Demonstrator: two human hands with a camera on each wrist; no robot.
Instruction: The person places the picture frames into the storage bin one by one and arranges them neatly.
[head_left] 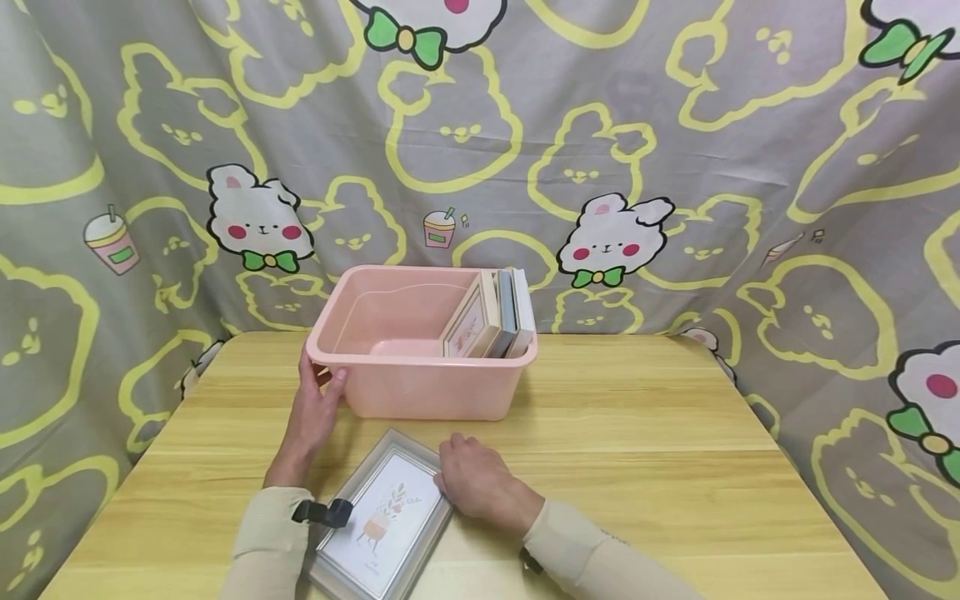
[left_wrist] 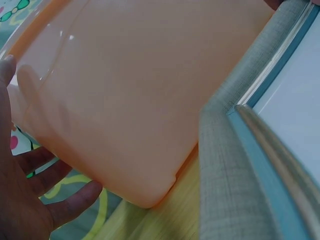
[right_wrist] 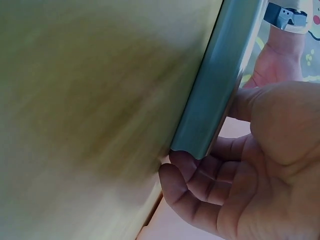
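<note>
A picture frame (head_left: 390, 517) with a wide grey border and silver inner edge lies aslant near the front of the table. Its print shows flowers in an orange pot. My right hand (head_left: 480, 483) grips the far right corner; in the right wrist view the fingers (right_wrist: 190, 200) curl round the corner, with the thumb along the edge. My left hand (head_left: 315, 417) is at the left end of a pink plastic bin (head_left: 427, 387). Close up, its thumb touches the bin near the rim and its fingers (left_wrist: 75, 205) spread loosely beside the wall.
Several picture frames (head_left: 498, 321) stand on edge inside the bin at its right end. The wooden table (head_left: 660, 467) extends to both sides. A grey patterned curtain (head_left: 465, 108) hangs close behind the bin and along the sides.
</note>
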